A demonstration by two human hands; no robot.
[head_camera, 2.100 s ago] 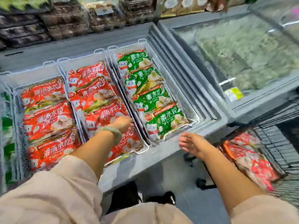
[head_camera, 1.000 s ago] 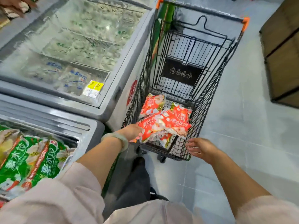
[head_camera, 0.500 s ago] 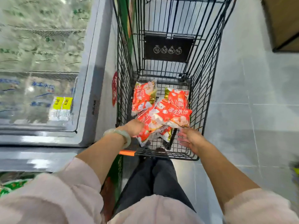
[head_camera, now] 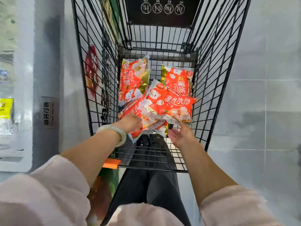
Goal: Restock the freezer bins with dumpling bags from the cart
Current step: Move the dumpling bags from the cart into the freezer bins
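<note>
Several red-orange dumpling bags lie in the bottom of the black wire cart (head_camera: 81,62). The top bag (head_camera: 171,106) rests across the pile, with one bag (head_camera: 132,82) behind it on the left and another (head_camera: 177,79) on the right. My left hand (head_camera: 130,123), a pale bangle on its wrist, has its fingers curled on a lower bag (head_camera: 130,110) at the pile's near left. My right hand (head_camera: 180,134) is open, fingers apart, one fingertip touching the top bag's near edge.
The grey freezer cabinet (head_camera: 45,79) stands close against the cart's left side, with a yellow price tag (head_camera: 5,108) on its lid. An orange handle end (head_camera: 110,163) sits near my left forearm. Grey floor tiles (head_camera: 260,95) lie to the right.
The view swung from the freezer bins to the cart and moved in close. Both hands went down into the cart, the right one closing in on the top bag.
</note>
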